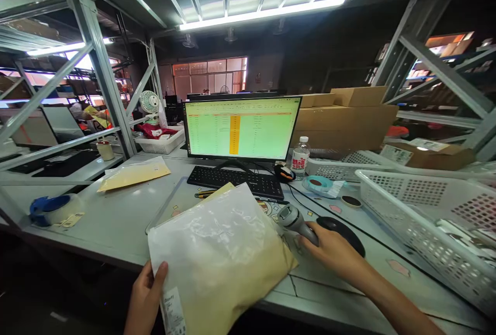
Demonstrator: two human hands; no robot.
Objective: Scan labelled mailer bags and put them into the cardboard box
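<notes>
In my left hand [149, 291] I grip the left edge of a clear plastic bag [217, 242] with something pale yellow inside. The thumb lies on top of the bag, beside a white printed label [174, 310] near its lower left corner. The bag is tilted over the desk's front edge. My right hand [329, 247] is closed round the handle of a grey barcode scanner [293, 220], just right of the bag. The scanner's head points left and away from me. Behind the bag are a black keyboard [256, 182] and a lit monitor [242, 128] showing a spreadsheet.
Right of the scanner lie a black mouse pad [344, 234] and a cable. A white perforated basket [406, 216] and a water bottle [300, 158] stand farther right. Yellow envelopes [134, 173] and a tape dispenser [56, 210] are on the left; cardboard boxes [344, 123] stand behind.
</notes>
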